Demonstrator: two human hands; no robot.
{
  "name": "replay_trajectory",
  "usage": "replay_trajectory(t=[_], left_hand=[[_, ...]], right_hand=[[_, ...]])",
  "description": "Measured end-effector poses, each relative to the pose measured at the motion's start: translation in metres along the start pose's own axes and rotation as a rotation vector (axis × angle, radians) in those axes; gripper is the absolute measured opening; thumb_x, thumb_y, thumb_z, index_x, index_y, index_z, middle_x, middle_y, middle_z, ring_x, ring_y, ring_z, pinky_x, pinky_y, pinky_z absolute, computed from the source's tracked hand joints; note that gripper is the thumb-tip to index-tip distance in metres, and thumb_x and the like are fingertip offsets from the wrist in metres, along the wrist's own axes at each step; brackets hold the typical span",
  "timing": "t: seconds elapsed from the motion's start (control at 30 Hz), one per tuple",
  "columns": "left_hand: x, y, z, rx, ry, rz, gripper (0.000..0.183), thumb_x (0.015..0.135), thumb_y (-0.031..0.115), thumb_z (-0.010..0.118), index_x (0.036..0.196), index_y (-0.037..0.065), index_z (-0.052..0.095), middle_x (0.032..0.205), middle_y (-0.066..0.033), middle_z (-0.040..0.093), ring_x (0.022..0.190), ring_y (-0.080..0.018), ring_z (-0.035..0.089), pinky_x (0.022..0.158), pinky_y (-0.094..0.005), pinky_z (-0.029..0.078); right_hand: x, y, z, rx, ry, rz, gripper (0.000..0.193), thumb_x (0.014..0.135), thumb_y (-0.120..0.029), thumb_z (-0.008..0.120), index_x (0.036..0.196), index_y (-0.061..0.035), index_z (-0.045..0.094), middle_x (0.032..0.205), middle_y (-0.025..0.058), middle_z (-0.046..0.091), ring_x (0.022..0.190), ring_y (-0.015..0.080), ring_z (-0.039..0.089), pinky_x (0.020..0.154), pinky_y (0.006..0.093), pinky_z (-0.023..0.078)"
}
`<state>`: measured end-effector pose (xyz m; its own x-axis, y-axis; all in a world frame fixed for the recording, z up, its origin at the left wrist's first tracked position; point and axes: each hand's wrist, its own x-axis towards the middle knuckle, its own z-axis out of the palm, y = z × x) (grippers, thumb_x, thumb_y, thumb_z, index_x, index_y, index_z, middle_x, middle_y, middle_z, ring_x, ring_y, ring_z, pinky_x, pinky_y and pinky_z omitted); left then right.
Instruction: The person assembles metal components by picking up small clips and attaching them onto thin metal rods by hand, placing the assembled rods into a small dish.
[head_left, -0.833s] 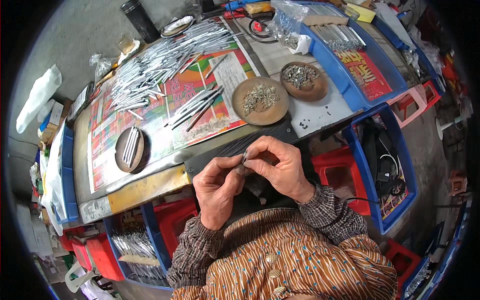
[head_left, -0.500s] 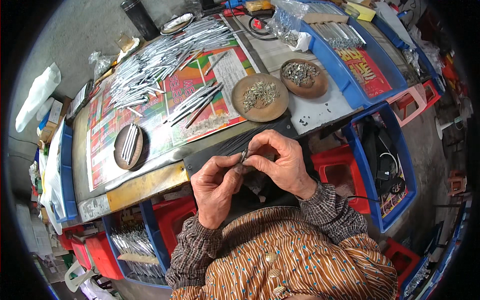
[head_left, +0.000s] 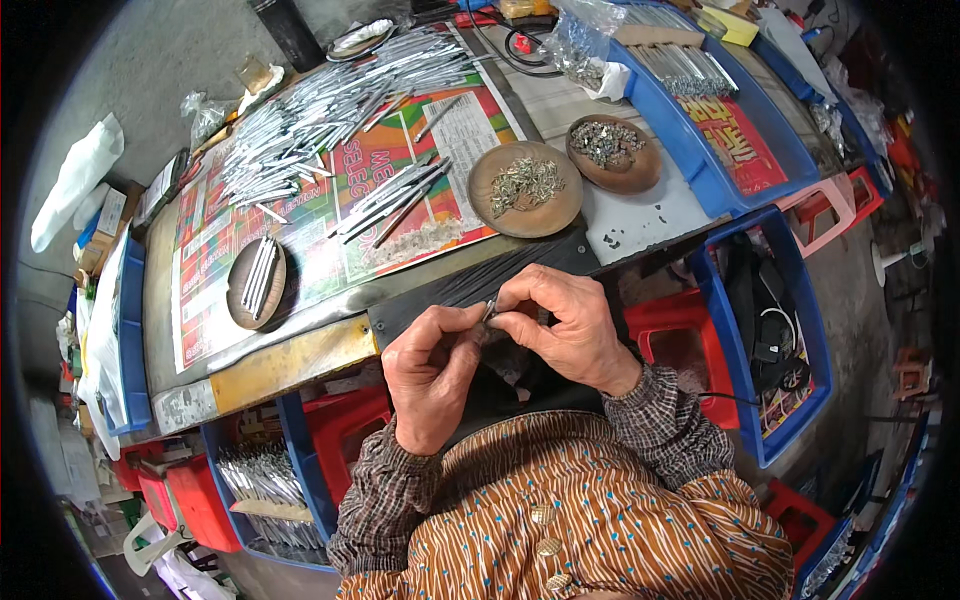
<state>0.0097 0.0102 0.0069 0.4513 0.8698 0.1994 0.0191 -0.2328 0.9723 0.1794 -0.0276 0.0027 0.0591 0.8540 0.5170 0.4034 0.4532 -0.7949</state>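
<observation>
Just beyond the table's front edge, my left hand and my right hand meet fingertip to fingertip. Both pinch a small, narrow metal piece, mostly covered by the fingers; its exact kind cannot be made out. Ahead of my right hand, a round wooden plate holds a heap of small brass-coloured metal parts. Beside it, a smaller wooden bowl carries dark metal bits. A wooden dish with several slim silver rods lies to the left.
A large heap of silver rods covers the far left of the table, with a smaller bunch nearer. A blue tray stands at right, above a blue crate. Red stools sit under the table.
Both hands keep their pinch on the small metal piece, with only a slight shift of the fingers. The whole view has tilted a little; the dishes and rods lie as before.
</observation>
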Motion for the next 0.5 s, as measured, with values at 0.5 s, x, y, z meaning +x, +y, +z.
replay_trajectory(t=[0.5], left_hand=[[-0.003, -0.004, 0.005, -0.291, 0.083, -0.075, 0.015, 0.089, -0.006, 0.056, 0.103, -0.004, 0.061, 0.076, -0.0025, 0.059, 0.055, -0.0039, 0.044, 0.047, -0.019, 0.034]], right_hand=[[-0.009, 0.007, 0.028, -0.367, 0.264, -0.299, 0.026, 0.076, -0.002, 0.071, 0.097, -0.0006, 0.056, 0.086, 0.01, 0.062, 0.075, 0.026, 0.064, 0.063, 0.0347, 0.053]])
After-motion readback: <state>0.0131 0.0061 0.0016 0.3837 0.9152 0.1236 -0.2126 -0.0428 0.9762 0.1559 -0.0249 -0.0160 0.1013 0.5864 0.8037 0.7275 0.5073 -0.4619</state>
